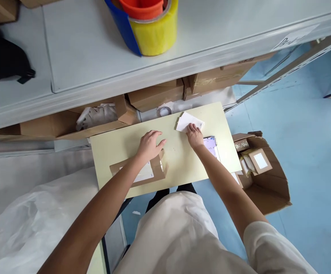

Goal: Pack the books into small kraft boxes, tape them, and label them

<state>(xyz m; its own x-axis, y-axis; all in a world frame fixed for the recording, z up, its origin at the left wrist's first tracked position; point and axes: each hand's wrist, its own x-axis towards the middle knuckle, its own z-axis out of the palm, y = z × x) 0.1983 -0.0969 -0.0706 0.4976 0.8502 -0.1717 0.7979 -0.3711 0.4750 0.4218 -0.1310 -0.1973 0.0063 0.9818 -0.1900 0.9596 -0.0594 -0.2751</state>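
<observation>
My left hand [150, 145] hovers with thumb and fingers apart and nothing between them. Just below it a taped brown cardboard box [161, 167] with a white label lies at the near left of the pale yellow table [120, 146]. At the far right of the tabletop, the fingers of my right hand [194, 136] close over the near edge of a small stack of white paper slips [186, 121]. A phone [210, 144] with a lit screen lies beside my right wrist, partly covered by the forearm.
A grey shelf [211, 34] holding a roll of yellow tape [159, 36] overhangs the far side. Cardboard boxes [156, 95] stand beneath it. An open carton [271, 194] with small parcels is on the floor at right. White plastic sheeting [40, 220] bulges at left.
</observation>
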